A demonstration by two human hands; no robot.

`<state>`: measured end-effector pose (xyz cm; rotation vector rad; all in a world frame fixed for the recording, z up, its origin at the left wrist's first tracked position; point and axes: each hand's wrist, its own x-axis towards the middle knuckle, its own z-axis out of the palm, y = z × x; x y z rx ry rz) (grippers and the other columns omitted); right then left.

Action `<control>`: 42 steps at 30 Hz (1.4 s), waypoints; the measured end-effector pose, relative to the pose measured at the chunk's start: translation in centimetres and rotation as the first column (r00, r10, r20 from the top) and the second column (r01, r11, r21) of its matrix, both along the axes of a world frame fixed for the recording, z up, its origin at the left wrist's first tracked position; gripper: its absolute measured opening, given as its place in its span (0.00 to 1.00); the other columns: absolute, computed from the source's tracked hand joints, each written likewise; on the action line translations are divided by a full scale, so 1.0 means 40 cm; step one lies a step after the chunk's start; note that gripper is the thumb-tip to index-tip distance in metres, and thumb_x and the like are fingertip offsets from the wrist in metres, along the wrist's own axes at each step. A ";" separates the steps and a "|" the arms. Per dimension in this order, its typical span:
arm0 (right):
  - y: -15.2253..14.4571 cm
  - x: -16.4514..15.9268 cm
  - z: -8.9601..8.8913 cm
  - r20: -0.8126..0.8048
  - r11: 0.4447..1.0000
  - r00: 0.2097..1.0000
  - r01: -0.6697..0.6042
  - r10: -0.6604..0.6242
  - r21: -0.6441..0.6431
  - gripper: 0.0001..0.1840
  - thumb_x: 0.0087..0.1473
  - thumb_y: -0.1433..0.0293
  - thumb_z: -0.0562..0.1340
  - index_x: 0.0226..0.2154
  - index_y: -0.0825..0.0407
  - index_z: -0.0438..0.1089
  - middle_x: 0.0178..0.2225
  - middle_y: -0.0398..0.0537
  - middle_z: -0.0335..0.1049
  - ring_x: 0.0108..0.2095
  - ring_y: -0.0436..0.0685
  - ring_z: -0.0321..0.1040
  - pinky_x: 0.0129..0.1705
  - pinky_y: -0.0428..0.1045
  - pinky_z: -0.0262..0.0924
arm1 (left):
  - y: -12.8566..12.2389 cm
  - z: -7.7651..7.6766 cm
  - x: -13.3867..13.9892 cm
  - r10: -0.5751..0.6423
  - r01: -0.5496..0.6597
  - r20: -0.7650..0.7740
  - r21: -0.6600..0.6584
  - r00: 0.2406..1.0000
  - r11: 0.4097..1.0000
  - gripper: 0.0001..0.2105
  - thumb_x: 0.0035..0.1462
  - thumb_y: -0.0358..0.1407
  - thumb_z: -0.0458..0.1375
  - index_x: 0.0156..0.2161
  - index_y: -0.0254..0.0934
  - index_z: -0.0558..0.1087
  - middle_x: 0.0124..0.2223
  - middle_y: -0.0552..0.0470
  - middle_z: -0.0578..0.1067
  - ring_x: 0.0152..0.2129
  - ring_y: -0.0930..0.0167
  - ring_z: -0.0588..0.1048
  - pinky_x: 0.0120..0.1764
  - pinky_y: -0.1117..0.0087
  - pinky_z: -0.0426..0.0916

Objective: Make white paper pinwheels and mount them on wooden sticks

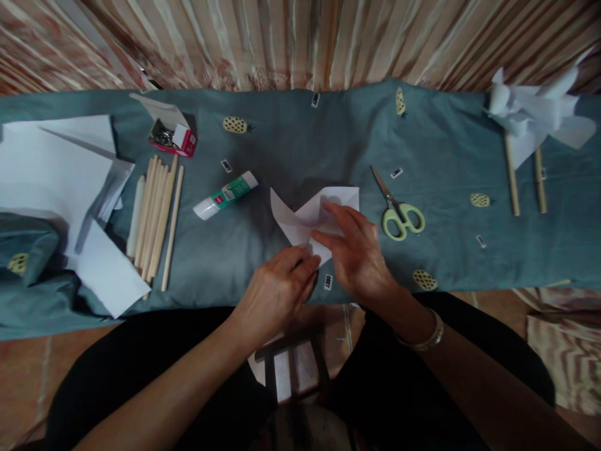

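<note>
Forearms (188, 378) reach over the tabletop (460, 150) to the paper (303, 219) between glue (225, 195) and scissors (391, 202), its near corner pinched by the left hand (282, 282), seemingly for steadiness, while the right hand (357, 250), fingers spread, apparently braces a fold.

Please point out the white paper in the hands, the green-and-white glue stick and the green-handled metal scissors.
Held paper (308, 217), head view: middle.
Glue stick (226, 195), head view: label.
Scissors (389, 197), head view: blades.

The gripped paper (305, 217) is white, scissors (393, 205) to its right pale-green-handled, and the cloth (282, 141) beneath teal with black-spotted yellow pineapples (235, 124).
</note>
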<state>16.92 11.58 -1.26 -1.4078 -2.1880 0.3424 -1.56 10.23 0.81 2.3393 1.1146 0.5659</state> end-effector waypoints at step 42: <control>0.126 0.098 0.095 -0.081 0.949 0.975 0.180 -0.207 -0.260 0.16 0.55 0.67 0.62 0.46 0.51 0.77 0.37 0.49 0.80 0.38 0.61 0.77 0.41 0.54 0.70 | 0.061 0.020 -0.077 0.025 0.027 -0.149 0.335 0.989 0.942 0.10 0.62 0.26 0.52 0.43 0.32 0.75 0.41 0.46 0.77 0.37 0.66 0.74 0.37 0.65 0.75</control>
